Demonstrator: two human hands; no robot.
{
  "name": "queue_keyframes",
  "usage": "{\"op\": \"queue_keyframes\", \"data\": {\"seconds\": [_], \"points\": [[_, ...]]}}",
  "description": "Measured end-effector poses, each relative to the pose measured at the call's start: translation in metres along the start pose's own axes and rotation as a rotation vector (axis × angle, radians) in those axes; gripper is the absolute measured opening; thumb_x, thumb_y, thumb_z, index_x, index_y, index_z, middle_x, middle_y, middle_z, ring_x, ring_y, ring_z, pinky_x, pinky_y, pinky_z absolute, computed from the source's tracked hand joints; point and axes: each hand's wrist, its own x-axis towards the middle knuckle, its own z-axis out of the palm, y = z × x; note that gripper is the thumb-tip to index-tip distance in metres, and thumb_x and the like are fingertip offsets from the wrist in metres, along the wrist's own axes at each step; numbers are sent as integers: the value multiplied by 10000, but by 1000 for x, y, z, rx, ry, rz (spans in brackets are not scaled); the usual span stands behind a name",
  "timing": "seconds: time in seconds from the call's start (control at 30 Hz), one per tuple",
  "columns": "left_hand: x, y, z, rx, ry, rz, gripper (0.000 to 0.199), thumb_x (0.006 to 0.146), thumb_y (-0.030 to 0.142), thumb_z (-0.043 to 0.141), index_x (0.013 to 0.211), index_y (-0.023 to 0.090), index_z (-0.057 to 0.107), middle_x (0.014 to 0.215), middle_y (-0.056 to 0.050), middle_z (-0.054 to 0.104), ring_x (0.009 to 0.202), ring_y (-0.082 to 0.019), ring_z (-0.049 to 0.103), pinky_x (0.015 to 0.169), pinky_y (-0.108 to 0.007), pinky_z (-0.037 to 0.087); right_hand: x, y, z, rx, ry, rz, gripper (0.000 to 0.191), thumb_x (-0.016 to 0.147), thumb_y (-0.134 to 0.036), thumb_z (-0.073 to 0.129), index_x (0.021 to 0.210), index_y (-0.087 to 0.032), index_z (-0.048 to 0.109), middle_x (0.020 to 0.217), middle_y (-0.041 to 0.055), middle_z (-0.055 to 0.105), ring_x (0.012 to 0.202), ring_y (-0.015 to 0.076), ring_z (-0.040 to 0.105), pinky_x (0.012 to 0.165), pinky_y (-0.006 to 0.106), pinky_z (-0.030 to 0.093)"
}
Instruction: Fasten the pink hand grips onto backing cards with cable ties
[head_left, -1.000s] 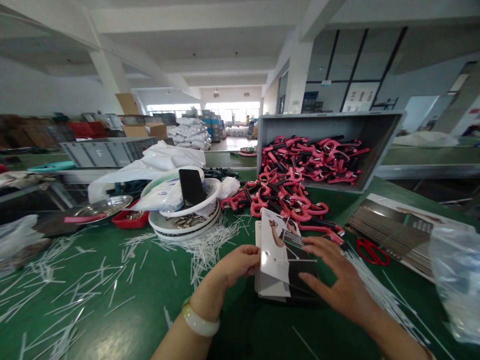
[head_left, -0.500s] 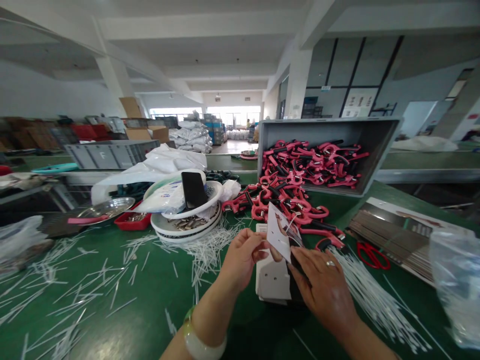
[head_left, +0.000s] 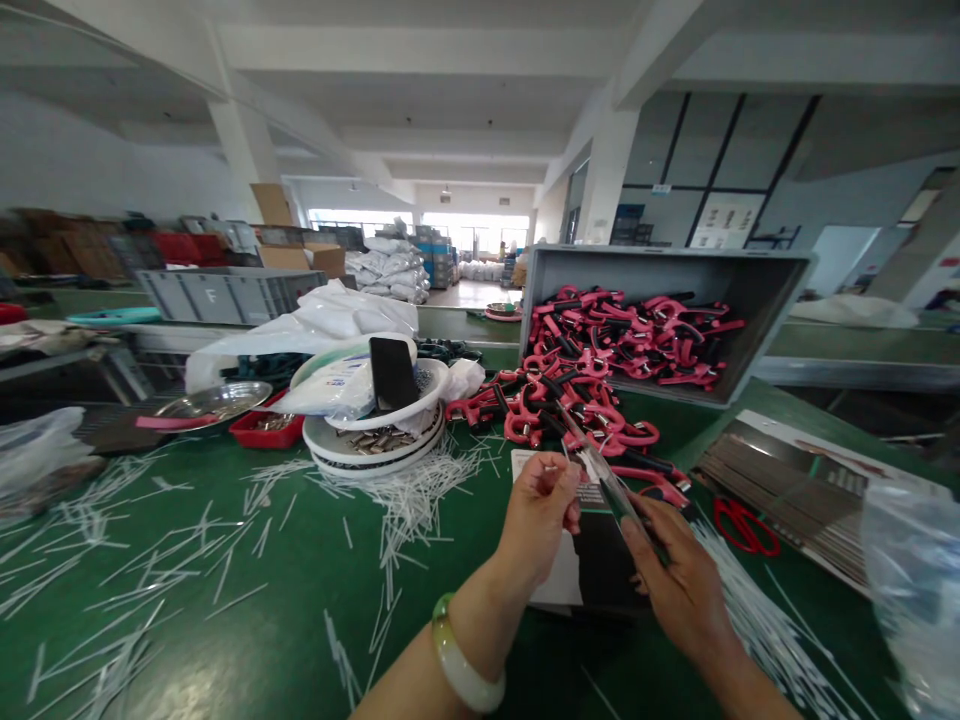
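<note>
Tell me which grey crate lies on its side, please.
The right-hand crate, holding pink tools: its opening faces sideways; the crate marked F stands upright.

Got the left hand (head_left: 541, 508) up just left of the tilted card (head_left: 616, 496), with curled fingers and a thumb-and-forefinger pinch; can't make out what's in it, tbh. Gripping the card's lower end with the bent fingers of the right hand (head_left: 679, 570). Reaching in bare-armed from the near side of the card, slanting the left forearm (head_left: 412, 672) rightward and the right forearm (head_left: 739, 668) leftward toward it.
</note>
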Motion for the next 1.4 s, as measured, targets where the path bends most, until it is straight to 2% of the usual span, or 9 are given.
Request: {"op": "queue_keyframes", "data": {"seconds": [0.1, 0.2, 0.4, 0.63, 0.8, 0.93, 1.1, 1.3, 1.4], "points": [[0, -3, 1, 17, -85, -95, 393, 698, 520, 645, 796, 172, 489, 703, 63, 495, 387, 10, 349, 327, -120, 270, -2, 3, 0, 54, -6, 51, 370, 857, -432, 476, 1123, -207, 601, 1094, 100, 610, 943, 232, 607, 795, 389, 528], [0, -2, 2, 25, -121, -203, 401, 663, 500, 685, 778, 164, 500, 680, 62, 487, 397, 4, 367, 333, -116, 306, -4, 8, 1, 91, -14, 81, 376, 844, -444, 491, 1113, -208, 608, 1105, 97, 604, 931, 225, 609, 776, 368, 534], [3, 7, 0, 38, -112, -223, 420, 604, 500, 725, 745, 145, 549, 629, 51, 503, 423, -11, 387, 375, -131, 367, -6, 15, 1, 96, -46, 69, 368, 852, -435, 488, 1125, -211, 593, 1118, 99, 596, 948, 227, 606, 827, 385, 519], [9, 5, -13, 30, -70, -163, 421, 603, 486, 734, 726, 142, 524, 610, 49, 521, 430, -20, 457, 395, -129, 387, -7, 21, 6, -81, -52, -194, 320, 875, -360, 471, 1146, -221, 567, 1096, 83, 598, 1011, 213, 582, 865, 371, 498], [1, 7, -16, -23, 39, -96, 463, 695, 533, 639, 966, 202, 462, 753, 33, 571, 495, -50, 548, 464, -162, 438, -4, 23, 12, -218, -54, -419, 326, 884, -313, 476, 1187, -207, 533, 1094, 99, 600, 993, 213, 582, 852, 368, 496], [-10, 23, -28, 249, -10, -137, 482, 698, 450, 650, 1090, 218, 496, 835, 14, 569, 581, -70, 567, 551, -206, 477, -4, 24, 15, -306, -108, -512, 325, 886, -308, 473, 1175, -181, 548, 1087, 117, 610, 993, 229, 574, 845, 385, 495], [-10, 31, -52, 789, -120, -241, 229, 653, 235, 641, 863, 144, 637, 648, 23, 550, 526, -69, 495, 500, -181, 415, -7, 19, 21, -395, -177, -595, 299, 876, -261, 467, 1124, -143, 585, 1058, 134, 621, 977, 243, 570, 816, 391, 510], [-2, 18, -69, 906, -66, -304, 147, 675, 250, 594, 792, 163, 572, 635, 31, 519, 499, -87, 475, 416, -185, 407, -14, 16, 31, -450, -218, -613, 312, 822, -177, 503, 1119, -123, 584, 1060, 137, 617, 973, 260, 557, 818, 418, 517], [-1, 14, -76, 1062, -54, -270, 134, 722, 296, 570, 774, 172, 577, 680, 10, 554, 531, -105, 508, 468, -216, 442, -16, 16, 34, -452, -230, -607, 338, 783, -145, 532, 1115, -123, 591, 1075, 137, 615, 983, 270, 549, 834, 438, 510]]}}
